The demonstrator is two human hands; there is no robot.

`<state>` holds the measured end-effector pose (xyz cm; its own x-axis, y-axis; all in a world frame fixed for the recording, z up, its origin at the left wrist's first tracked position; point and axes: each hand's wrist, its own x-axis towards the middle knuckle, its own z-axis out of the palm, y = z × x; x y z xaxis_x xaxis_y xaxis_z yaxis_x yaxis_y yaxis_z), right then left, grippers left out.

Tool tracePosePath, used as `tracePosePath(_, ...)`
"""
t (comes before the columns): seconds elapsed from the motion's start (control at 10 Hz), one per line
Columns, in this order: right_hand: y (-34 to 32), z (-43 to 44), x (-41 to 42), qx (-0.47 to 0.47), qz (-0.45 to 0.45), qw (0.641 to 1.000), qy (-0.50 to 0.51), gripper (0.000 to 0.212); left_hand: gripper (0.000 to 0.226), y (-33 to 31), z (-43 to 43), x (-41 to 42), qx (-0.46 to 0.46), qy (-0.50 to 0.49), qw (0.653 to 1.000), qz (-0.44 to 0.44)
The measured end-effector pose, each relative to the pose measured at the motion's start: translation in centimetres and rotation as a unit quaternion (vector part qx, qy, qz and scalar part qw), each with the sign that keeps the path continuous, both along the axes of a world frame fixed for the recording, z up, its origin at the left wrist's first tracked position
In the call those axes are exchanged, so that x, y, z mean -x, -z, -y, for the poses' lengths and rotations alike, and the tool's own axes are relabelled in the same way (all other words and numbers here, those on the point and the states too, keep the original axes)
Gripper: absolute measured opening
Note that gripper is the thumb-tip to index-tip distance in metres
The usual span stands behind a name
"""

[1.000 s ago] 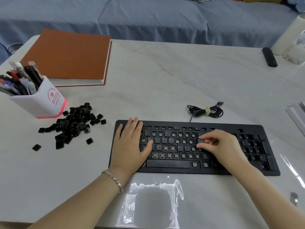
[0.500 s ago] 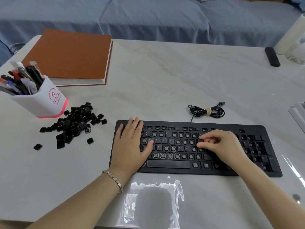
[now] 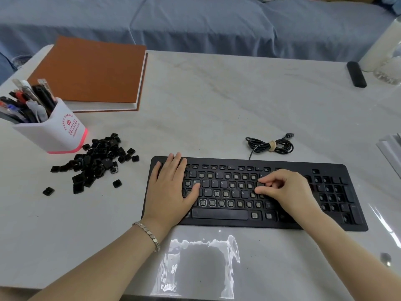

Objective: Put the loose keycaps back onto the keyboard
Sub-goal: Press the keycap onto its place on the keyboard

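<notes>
A black keyboard [image 3: 256,221] lies at the near middle of the table, with many bare switch sockets and a few keycaps in place. My left hand [image 3: 171,187] rests flat on its left end, fingers straight. My right hand [image 3: 286,190] sits over the right of the letter block with its fingers curled. Thumb and forefinger pinch a small dark keycap [image 3: 259,184] down against a socket. A heap of loose black keycaps [image 3: 97,161] lies on the table left of the keyboard, with a few strays around it.
A white pen holder [image 3: 58,131] full of pens stands behind the heap, and a brown notebook [image 3: 93,70] lies beyond it. The keyboard's coiled cable [image 3: 269,146] lies behind the keyboard. A black remote [image 3: 357,74] and a white bottle [image 3: 384,42] are at the far right.
Both hands stay in the same spots on the keyboard. Only my right fingertips have shifted slightly over the socket.
</notes>
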<state>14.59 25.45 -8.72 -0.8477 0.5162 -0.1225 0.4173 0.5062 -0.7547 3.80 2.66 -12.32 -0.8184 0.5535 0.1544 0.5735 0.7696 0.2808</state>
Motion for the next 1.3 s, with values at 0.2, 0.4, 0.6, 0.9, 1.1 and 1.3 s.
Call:
tracePosePath(0.2,2.8,1.9,-2.3,-0.292,-0.073,0.953,-0.019,0.023,0.064,0.0,0.0,0.0,0.003,0.000,1.000,-0.001)
tracePosePath(0.4,3.4,2.7,-3.3,-0.419,-0.079,0.904,-0.032,0.043,0.064,0.1,0.0,0.0,0.000,0.002,1.000,-0.004)
tracePosePath(0.6,3.2,3.3,-3.7,-0.393,-0.038,0.918,-0.036,0.061,0.064,0.1,0.1,0.0,0.003,0.002,1.000,0.001)
tracePosePath(0.9,0.4,5.0,-1.6,-0.256,0.015,0.965,-0.062,0.016,0.058,-0.4,1.6,0.0,-0.066,0.055,0.995,0.051)
tracePosePath(1.1,-0.9,11.3,2.3,-0.140,0.017,0.972,-0.189,0.026,0.044,-1.1,9.0,0.6,-0.104,0.023,0.994,0.030)
tracePosePath(1.3,-0.9,16.7,6.2,-0.104,0.012,0.957,-0.270,0.025,0.042,-1.0,16.6,3.2,-0.076,-0.179,0.981,0.001)
